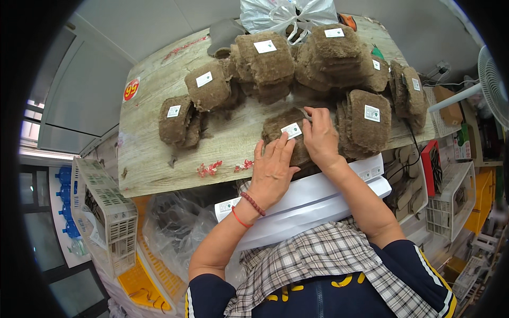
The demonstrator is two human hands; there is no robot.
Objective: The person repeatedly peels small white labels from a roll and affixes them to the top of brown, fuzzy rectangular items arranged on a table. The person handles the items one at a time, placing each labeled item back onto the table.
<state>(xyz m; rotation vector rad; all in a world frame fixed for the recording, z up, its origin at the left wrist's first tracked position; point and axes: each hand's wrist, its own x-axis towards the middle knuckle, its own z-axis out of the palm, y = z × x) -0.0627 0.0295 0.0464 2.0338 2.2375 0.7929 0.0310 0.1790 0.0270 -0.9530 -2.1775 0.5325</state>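
In front of me on the table lies a brown, fuzzy fibrous pad (274, 121) with a small white printed label (291, 130) on its top. My left hand (271, 172) rests on it, fingers stretched out and fingertips at the label's near edge. My right hand (321, 138) lies over the pad's right side, fingers extended and close together beside the label. Part of the pad is hidden under both hands. White label sheets (307, 197) lie across my lap, below my wrists. Just right of my right hand stands a stack of similar labelled pads (366, 124).
More labelled pad stacks (268, 66) line the table's (146, 153) far side. A silvery plastic bag (286, 16) sits behind them. Clear plastic (180, 228) and a white crate (106, 212) are at lower left. A white fan (493, 74) stands at right, near a red box (432, 167).
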